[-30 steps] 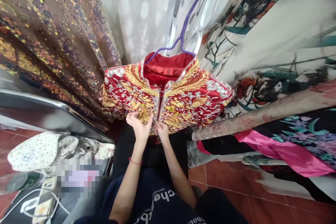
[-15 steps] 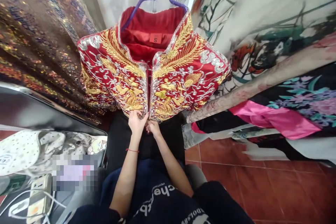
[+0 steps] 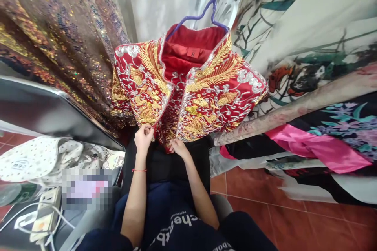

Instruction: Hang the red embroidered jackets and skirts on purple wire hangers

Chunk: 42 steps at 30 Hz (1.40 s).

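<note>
A red jacket [image 3: 218, 98] with gold and silver embroidery hangs in front of me on a purple hanger [image 3: 200, 16]. Its front stands parted, and an "S" label [image 3: 193, 52] shows inside the collar. My left hand [image 3: 143, 137] pinches the edge of the front panel on the left. At the lower edge of the other panel, my right hand [image 3: 178, 148] has its fingers closed on the jacket. The fingertips of the right hand are partly hidden by the cloth.
A sequined cloth [image 3: 73, 27] hangs on the left beside a black chair [image 3: 44, 106]. A dotted cap [image 3: 29, 159], a power strip [image 3: 47, 208] and white cables lie at lower left. Printed fabric [image 3: 294, 39] and a pink cloth [image 3: 318, 145] hang at right above red floor tiles [image 3: 291, 219].
My hands have moved apart, the left one going left and the right one slightly right. The jacket's front edges, earlier together, now have a gap between them. The view has shifted.
</note>
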### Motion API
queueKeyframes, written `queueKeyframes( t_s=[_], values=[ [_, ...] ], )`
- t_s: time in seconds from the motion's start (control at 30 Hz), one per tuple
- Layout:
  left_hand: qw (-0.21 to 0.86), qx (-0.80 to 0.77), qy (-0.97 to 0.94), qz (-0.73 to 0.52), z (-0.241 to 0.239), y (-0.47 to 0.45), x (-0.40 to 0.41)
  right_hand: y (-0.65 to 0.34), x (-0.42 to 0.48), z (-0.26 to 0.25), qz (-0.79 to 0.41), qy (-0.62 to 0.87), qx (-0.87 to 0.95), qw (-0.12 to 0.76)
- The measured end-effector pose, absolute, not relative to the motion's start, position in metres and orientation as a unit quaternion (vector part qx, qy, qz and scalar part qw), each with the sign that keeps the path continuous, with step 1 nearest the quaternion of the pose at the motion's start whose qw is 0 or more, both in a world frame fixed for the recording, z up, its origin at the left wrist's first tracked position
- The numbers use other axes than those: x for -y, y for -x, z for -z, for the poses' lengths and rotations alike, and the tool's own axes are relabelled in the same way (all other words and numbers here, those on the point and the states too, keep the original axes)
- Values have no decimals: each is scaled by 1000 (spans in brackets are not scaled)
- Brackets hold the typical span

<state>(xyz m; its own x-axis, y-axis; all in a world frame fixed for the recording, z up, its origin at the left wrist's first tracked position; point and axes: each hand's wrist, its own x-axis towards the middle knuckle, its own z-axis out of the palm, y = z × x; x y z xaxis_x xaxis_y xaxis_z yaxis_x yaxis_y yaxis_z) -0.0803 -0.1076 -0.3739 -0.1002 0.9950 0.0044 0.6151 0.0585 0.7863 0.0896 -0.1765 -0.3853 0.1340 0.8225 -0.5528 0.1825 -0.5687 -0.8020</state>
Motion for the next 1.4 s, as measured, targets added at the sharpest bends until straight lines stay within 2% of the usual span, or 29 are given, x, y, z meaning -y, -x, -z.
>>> queueKeyframes(
  t_s=[0.13,0.2,0.3,0.37,0.43,0.6,0.67,0.8,1.07,1.3,1.4],
  values=[
    [308,-639,-630,-316,359,79,111,-107,172,282,-504,613,510,330],
    [309,-631,-638,-314,350,71,115,-115,165,221,-246,573,662,416],
    [295,-637,-631,-330,337,55,121,-128,148,144,88,548,666,498],
    [281,-643,-617,-357,326,46,122,-139,133,112,212,553,620,514],
    [263,-642,-605,-392,314,38,119,-152,114,98,270,582,578,505],
    [192,-589,-625,-475,274,19,102,-172,80,103,268,677,559,398],
    [160,-569,-630,-503,258,12,92,-172,78,107,268,692,550,382],
    [96,-577,-587,-560,232,12,65,-169,83,108,278,693,542,385],
    [46,-628,-604,-488,195,70,27,-173,85,108,291,676,561,379],
    [-38,-583,-584,-563,143,110,15,-175,82,105,290,639,582,412],
    [-68,-587,-589,-551,121,114,-7,-176,81,105,281,632,588,419]
  ],
)
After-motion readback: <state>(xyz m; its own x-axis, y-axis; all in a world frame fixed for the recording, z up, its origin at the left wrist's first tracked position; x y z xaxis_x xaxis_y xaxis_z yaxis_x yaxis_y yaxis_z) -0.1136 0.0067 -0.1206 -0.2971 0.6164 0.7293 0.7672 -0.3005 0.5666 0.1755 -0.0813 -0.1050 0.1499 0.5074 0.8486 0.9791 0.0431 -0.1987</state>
